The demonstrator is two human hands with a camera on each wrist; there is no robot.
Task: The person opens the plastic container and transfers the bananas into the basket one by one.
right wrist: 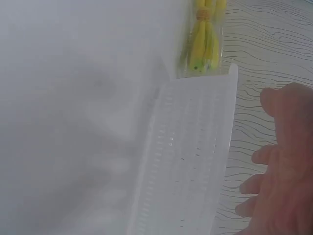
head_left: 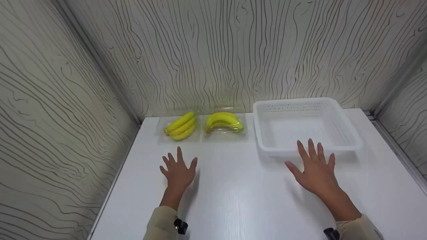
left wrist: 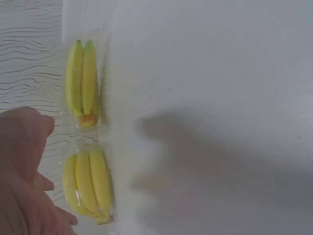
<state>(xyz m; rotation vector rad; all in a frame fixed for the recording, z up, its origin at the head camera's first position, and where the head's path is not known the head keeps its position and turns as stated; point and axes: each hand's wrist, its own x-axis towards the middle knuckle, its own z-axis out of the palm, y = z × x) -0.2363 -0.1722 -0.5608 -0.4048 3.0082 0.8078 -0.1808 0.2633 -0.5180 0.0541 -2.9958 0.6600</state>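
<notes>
Two bunches of yellow bananas in clear plastic packs lie side by side at the back of the white table. The left bunch (head_left: 181, 126) is fanned out on a slant; the right bunch (head_left: 224, 121) curves like an arch. My left hand (head_left: 180, 173), fingers spread and holding nothing, hovers in front of the left pack. To the right of the packs stands a white plastic basket (head_left: 260, 141) with perforated walls and nothing inside. My right hand (head_left: 315, 175), also spread and holding nothing, is at the basket's front, its fingertips overlapping the rim in the head view.
Wood-grain patterned panels (head_left: 213, 56) rise behind the table and at both sides. Metal strips (head_left: 115, 181) run along the table's side edges. The white tabletop (head_left: 233, 193) stretches between my hands and toward me.
</notes>
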